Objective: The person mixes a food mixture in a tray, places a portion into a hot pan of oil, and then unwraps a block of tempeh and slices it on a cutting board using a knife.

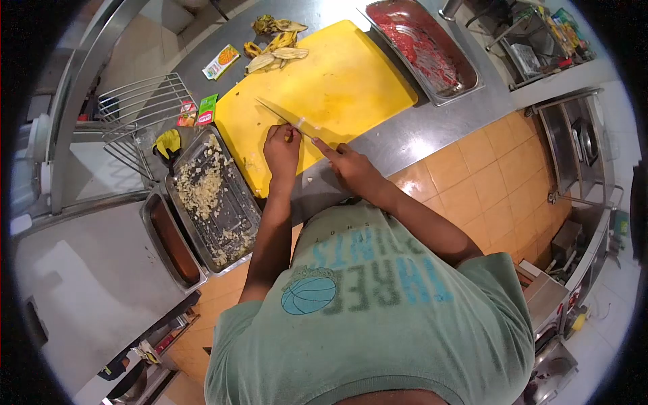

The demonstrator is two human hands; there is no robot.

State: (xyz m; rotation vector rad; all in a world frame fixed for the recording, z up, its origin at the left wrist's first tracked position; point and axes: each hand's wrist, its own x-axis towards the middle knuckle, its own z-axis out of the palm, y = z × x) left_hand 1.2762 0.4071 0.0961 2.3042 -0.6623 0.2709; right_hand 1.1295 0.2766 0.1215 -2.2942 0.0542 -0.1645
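Observation:
My right hand [354, 170] grips the handle of a kitchen knife [275, 110]. Its blade points up and left across the near part of the yellow cutting board [317, 74]. Close against the blade, my left hand [282, 152] is closed in a pinch, and what lies between its fingers is too small to make out. Small whitish bits [301, 122] are beside the blade near my left fingertips. Plantain or banana peels [277, 55] lie in a heap at the board's far left corner.
A metal tray [256, 212] of pale crumbled food adjoins the board's left side, near a pan [174, 239] with reddish-brown contents. At the upper right sits a red-smeared tray [432, 50]. Packets [221, 62] and a wire rack [145, 101] are at the left.

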